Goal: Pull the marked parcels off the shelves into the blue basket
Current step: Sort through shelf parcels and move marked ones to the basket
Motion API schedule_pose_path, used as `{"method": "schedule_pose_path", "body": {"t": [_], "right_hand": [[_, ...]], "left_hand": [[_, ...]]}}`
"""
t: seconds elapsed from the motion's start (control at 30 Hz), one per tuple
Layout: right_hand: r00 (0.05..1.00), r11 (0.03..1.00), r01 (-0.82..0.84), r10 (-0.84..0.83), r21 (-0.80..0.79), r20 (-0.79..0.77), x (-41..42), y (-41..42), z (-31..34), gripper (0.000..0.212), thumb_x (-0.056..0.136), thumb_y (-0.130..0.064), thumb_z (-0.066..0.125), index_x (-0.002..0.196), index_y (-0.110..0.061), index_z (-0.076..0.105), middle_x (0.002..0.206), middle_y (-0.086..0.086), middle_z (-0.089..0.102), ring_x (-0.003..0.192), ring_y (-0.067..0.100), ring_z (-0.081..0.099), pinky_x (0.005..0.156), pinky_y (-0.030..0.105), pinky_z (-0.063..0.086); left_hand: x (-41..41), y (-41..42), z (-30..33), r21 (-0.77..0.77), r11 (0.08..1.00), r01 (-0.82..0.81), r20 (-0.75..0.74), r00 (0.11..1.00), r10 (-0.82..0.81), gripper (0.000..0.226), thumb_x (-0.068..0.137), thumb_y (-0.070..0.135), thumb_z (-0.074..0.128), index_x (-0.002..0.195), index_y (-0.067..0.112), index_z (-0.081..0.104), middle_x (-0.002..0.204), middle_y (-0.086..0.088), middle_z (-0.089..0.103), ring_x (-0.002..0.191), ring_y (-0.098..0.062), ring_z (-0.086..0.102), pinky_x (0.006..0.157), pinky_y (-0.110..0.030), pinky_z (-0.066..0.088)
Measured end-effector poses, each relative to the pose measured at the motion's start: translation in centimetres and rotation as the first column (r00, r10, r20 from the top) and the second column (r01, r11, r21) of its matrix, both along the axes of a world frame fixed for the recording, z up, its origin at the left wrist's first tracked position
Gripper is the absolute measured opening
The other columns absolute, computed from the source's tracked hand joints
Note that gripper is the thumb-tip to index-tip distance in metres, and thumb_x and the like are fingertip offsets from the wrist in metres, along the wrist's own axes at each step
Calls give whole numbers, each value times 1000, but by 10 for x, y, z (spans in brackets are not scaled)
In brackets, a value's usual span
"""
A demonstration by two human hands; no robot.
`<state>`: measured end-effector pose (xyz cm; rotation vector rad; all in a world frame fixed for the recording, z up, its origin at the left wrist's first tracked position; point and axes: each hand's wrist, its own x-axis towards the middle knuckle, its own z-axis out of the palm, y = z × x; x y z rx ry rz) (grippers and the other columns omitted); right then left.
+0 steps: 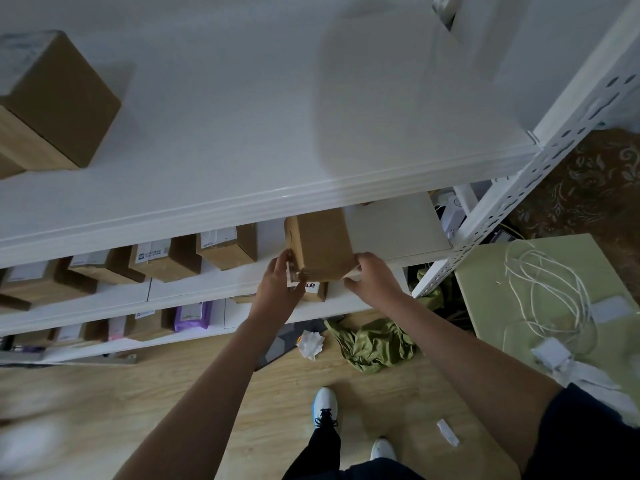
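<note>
Nearest the lens, two bare forearms rise from the bottom edge toward the shelving, above a pair of white shoes (325, 407) on the wood floor.

Going left to right: at about 10 o'clock a large cardboard box (59, 102) stands on the top shelf (242, 133), well apart from the hands. Below it, a row of labelled parcels (166, 258) lines the middle shelf (194, 289). The left hand (277, 289) comes next, its fingers curled round the near left corner of a brown parcel (320, 245). That parcel sits at the front edge of the middle shelf, its long axis running away from the person toward 12 o'clock, its far end tucked under the lip of the top shelf. The right hand (374, 278) pinches the near right corner, thumb on top and fingers wrapped below. So both hands hold the near end, one on each side, about equally close to it; the bulk of the parcel lies beyond the grip.

From this I judge the coming pull has to run straight back toward 6 o'clock, along the long axis, so the far end clears the shelf above. Whether this parcel carries a mark I cannot tell. No blue basket shows in view. At 4 o'clock a green table (519, 271) holds a coiled white cable (550, 296); a green cloth (377, 344) lies on the floor just beside the rack.
</note>
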<state>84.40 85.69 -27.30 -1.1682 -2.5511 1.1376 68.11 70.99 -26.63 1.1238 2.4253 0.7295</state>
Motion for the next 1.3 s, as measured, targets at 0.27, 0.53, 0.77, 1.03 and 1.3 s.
{"method": "schedule_pose_path", "body": {"t": [0.27,0.53,0.77,1.03,1.3], "right_hand": [[999,998,13,-16,-64,-41,-5,-2,-4,27,87,-22,71,112,-15,62,105,-2,61,96,16,59,78,28,50],[999,994,25,-27,-105,-17,7,2,-10,34,87,-20,69,120,-13,64,109,-2,64,103,17,61,85,29,50],[997,981,55,-45,-183,57,8,-3,-12,10,85,-20,67,82,-21,58,74,-13,54,68,3,53,66,22,38],[974,949,135,-180,-285,-139,-3,-4,7,15,77,-11,70,91,-16,75,75,-6,70,69,6,61,59,20,42],[958,991,39,-74,-130,-279,-15,-11,28,23,81,-11,75,105,-12,70,89,-6,70,81,8,66,75,22,56]], "left_hand": [[-3,4,-2,-6,999,39,-9,999,-39,63,87,20,73,143,12,46,134,-8,52,116,-25,58,93,-33,49],[6,8,9,14,994,104,-1,995,-104,91,87,22,75,156,22,15,134,-7,53,119,-22,54,96,-34,47],[12,6,11,-15,990,141,-145,979,-142,78,91,19,69,154,15,24,139,-12,49,123,-30,51,98,-38,45],[3,-10,6,-10,1000,9,-70,997,-10,81,88,21,73,153,11,25,144,-12,44,129,-29,48,107,-41,44],[-5,-15,7,-18,999,-50,-57,997,49,66,87,21,74,143,4,45,143,-9,44,125,-26,51,103,-36,46]]}}
